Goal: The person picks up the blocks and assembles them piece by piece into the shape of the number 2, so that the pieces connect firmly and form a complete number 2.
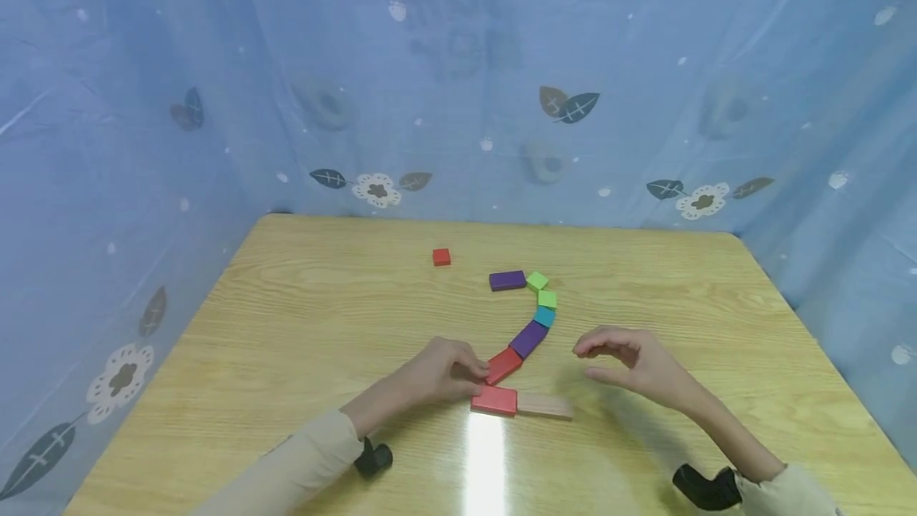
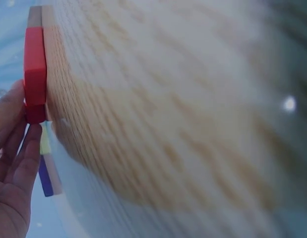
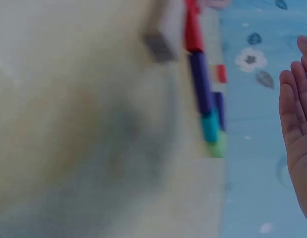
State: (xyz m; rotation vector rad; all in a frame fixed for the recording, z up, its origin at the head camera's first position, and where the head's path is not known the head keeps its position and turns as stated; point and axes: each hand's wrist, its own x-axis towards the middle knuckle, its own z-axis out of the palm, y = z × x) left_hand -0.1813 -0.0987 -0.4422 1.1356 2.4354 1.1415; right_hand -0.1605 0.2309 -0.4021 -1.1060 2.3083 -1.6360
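Left hand (image 1: 437,373): fingertips touching red block (image 1: 505,365) at its 3 o'clock, fingers near-straight. Block long axis toward 1 o'clock, mid-bench (image 1: 286,341). Right hand (image 1: 634,365): relaxed, holding nothing, hovering farther off at block's 3 o'clock.

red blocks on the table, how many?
3. A small red cube lies apart at the far side; a red block sits by the left hand's fingertips; a flat red block lies nearest the person. None seem hidden.

soft even light, one bright glare stripe
my wrist views blur badly; glare streaks the table (image 1: 484,452) near me.
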